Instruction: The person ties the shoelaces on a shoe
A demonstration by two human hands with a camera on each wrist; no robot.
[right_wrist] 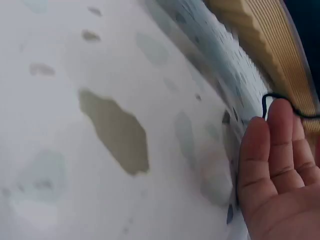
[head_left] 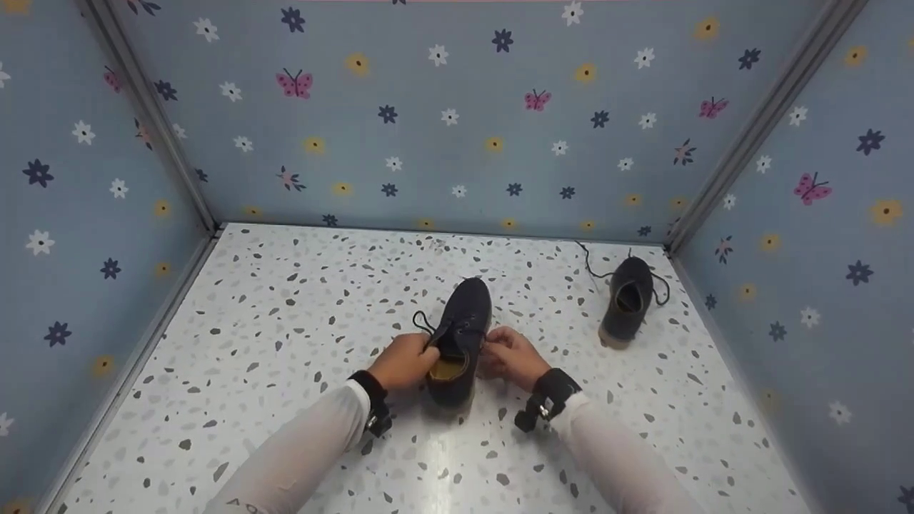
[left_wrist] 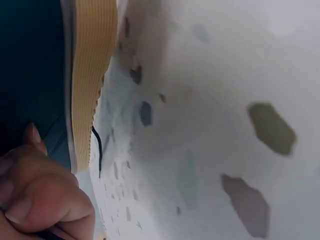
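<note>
Head view: your left hand (head_left: 404, 363) curls its fingers round a lace (left_wrist: 48, 234) beside a dark shoe (head_left: 470, 303), upright mid-floor; your right hand (head_left: 513, 357) pinches another lace (right_wrist: 307, 116); farther right stands a second shoe (head_left: 620, 325).

The bench (head_left: 271, 307) is glossy white, speckled all over in irregular greys. The central dark shoe (head_left: 465, 318) rests on it, sole down; well to the right of that shoe sits another dark shoe (head_left: 618, 323), its thin laces (head_left: 588, 263) lying loose.
</note>
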